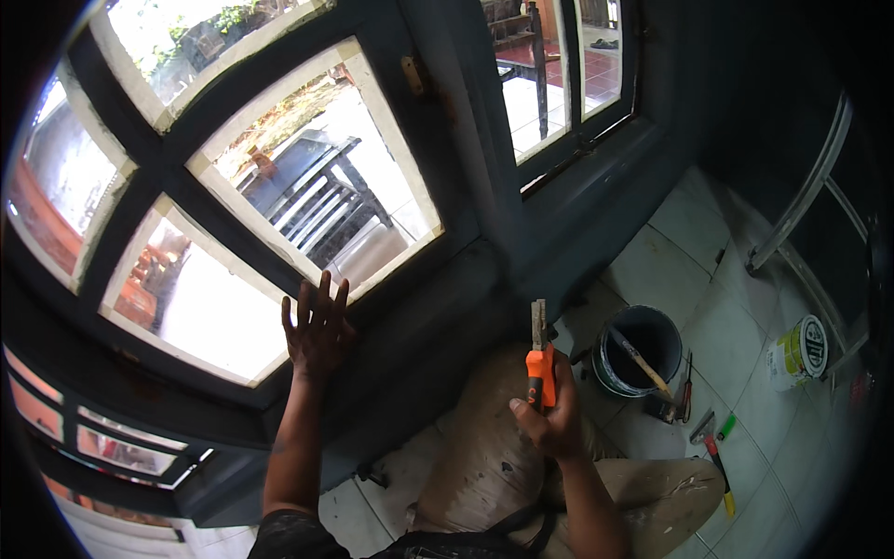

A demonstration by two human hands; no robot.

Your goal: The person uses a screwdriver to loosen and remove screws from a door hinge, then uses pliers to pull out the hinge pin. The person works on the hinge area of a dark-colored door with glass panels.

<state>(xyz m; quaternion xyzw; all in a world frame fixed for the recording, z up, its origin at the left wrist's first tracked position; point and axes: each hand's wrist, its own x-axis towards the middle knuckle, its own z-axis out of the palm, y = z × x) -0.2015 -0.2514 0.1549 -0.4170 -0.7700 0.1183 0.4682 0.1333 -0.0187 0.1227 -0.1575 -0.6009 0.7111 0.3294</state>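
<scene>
My left hand point(317, 331) is raised with its fingers apart, at the lower corner of a dark-framed glass door or window point(326, 261). Its fingertips overlap the crossing bar, and I cannot tell whether they touch it. Pale masking tape point(386, 273) borders the panes. In front of my lap, my right hand point(554, 424) grips a hand tool point(542, 365) upright. It has an orange and black handle and a narrow greyish head, and its exact kind is unclear.
A dark paint bucket point(601, 368) stands on the tiles to my right, with a wooden-handled brush point(643, 361) across it. Beyond are a scraper point(712, 447), a green-handled tool point(726, 428), a screwdriver-like tool point(687, 391), a white-and-green can point(792, 359) and a metal ladder-like frame point(801, 210).
</scene>
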